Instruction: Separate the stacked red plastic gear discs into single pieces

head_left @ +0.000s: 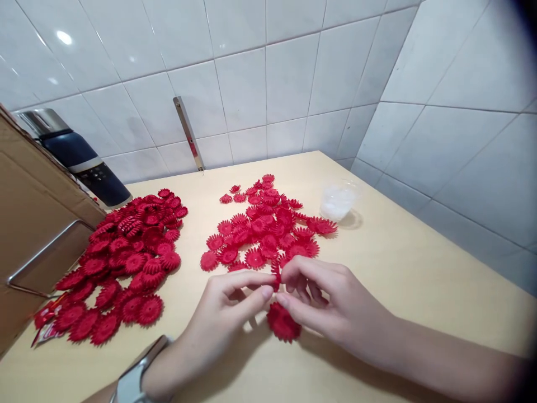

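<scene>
Between my two hands is a small red scalloped felt flower piece [276, 268], held edge-on. My left hand [237, 299] pinches it between thumb and forefinger from the left. From the right, the thumb and fingertips of my right hand [325, 291] close on the same piece; the other fingers are curled. Just below the fingertips lies a darker red flower piece [284, 323] on the table. Beyond my hands spreads a loose pile of red flower pieces [260, 226]. A larger heap of similar pieces [136, 261] lies to the left.
On the pale wooden table [403, 280] stands a clear plastic cup [338, 200] with white contents, at the back right. A dark blue flask [90, 162] and a cardboard box [37, 212] stand at left. A metal strip [188, 134] leans on the tiled wall [289, 73].
</scene>
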The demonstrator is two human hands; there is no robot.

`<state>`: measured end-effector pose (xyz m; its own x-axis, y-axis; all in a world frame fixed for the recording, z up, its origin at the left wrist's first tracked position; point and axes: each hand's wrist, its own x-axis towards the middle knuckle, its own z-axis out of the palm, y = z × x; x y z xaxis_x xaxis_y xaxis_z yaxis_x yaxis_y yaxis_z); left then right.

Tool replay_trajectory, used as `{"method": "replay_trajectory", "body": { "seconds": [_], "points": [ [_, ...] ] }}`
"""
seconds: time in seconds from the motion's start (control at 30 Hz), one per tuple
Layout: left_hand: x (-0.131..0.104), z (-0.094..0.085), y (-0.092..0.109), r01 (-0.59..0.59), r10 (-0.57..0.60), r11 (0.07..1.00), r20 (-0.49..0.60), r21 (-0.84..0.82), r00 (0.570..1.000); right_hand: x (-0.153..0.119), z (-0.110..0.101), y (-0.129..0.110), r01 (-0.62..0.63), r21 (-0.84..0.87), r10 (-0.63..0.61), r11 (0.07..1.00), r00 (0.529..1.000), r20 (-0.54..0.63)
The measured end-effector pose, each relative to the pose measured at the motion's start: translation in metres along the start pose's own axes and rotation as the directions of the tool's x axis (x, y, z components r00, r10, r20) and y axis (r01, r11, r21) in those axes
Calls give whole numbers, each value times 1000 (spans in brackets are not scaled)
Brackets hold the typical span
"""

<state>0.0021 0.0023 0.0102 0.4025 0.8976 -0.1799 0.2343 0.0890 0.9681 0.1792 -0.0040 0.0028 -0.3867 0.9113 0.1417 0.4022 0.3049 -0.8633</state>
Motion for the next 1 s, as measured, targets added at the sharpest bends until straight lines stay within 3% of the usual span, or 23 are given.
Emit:
{"method": "replay_trajectory", "body": {
  "seconds": [0.17, 0.3, 0.53, 0.77, 1.0],
  "points": [
    [3, -2, -4, 77, -80, 989, -19, -125, 997, 1, 1, 3, 85, -47, -84, 995, 996, 15],
    [2, 0, -9, 80, -88, 990, -62, -118, 994, 1, 3, 7, 104, -87, -101, 991, 994, 37],
    [4, 2, -7, 85, -89, 978, -15, -193, 996, 1, 4, 8, 102, -97, -98, 990, 994, 49],
    [5, 3, -9, 142, -144, 951, 14, -275, 989, 2, 4, 3, -79, 116, 63, 990, 989, 135],
    [3, 3, -9, 151, -143, 943, 49, -296, 989, 3, 4, 3, -235, 357, 165, 904, 962, 218]
  ]
}}
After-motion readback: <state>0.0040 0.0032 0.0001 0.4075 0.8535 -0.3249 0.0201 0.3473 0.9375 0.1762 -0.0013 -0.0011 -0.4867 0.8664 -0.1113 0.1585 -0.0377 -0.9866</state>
